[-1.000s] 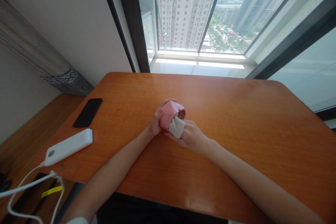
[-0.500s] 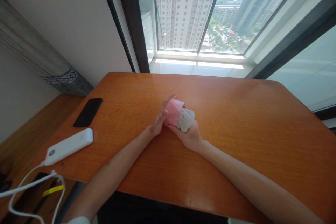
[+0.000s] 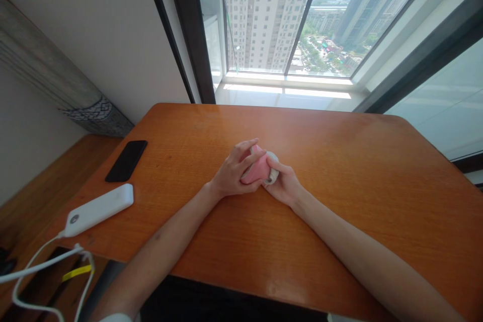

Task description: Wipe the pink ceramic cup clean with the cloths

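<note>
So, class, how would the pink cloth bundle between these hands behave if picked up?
Probably soft and floppy: the pink cloth bundle seems to give under the left hand and right hand. Likely light for its size, being fabric. Its grey end may slip loose.

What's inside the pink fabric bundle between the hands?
A pale grey fabric shows at the right end of the pink fabric bundle. The left hand and right hand cover the rest, so what lies deeper inside cannot be seen.
</note>
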Available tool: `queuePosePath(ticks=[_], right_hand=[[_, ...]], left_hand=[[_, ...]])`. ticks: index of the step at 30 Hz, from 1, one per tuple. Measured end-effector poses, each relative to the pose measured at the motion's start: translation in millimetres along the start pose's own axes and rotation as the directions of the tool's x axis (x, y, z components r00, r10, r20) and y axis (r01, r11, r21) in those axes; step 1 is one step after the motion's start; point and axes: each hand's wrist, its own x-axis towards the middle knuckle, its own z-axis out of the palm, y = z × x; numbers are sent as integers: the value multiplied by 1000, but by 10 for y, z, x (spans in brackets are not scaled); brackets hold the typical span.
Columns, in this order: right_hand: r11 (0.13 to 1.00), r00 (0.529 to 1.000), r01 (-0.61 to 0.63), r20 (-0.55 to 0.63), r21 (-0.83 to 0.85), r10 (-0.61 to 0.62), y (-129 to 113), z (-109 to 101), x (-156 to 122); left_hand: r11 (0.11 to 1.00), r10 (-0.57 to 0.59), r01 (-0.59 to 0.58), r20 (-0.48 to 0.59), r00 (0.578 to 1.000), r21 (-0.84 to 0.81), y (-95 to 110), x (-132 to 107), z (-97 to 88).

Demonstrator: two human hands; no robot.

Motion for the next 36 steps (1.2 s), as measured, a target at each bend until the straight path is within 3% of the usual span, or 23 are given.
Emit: queuePosePath(ticks=[11, 18, 26, 32, 36], right_hand=[[997, 998, -53, 29, 62, 51, -62, -4, -38], [972, 989, 123, 105, -202, -103, -37, 9, -59], [944, 980, 183, 129, -276, -152, 50, 35, -71], [826, 942, 329, 215, -458, -256, 157, 13, -104], [638, 877, 478, 357, -603, -320, 171, 5, -156]], left_hand=[[990, 19, -29, -74, 997, -138, 14, -19, 12], [995, -18, 15, -36, 999, -99, -2, -53, 2], [985, -54, 41, -69, 996, -170, 15, -46, 17], [954, -102, 74, -81, 991, -289, 29, -42, 3], [929, -118, 77, -92, 989, -363, 31, -49, -12]])
